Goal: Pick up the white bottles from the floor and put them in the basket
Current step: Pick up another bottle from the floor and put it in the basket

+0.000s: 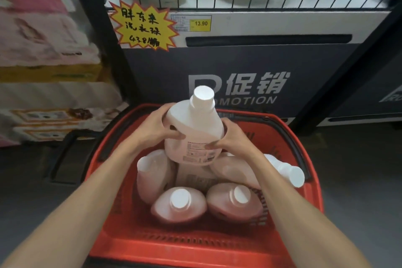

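A red plastic basket stands on the floor in front of me. Several white bottles with white caps lie inside it, among them one upright at the near left, one at the near right and one on its side at the right. Above that pile I hold another white bottle upright, its printed label facing me. My left hand grips its left side at the handle. My right hand clasps its lower right side.
A dark promotion display stand with a wire cage of white bottles rises right behind the basket. A yellow starburst sign and a price tag hang on it. Stacked pink and yellow packages fill the left. The basket's black handle lies folded down.
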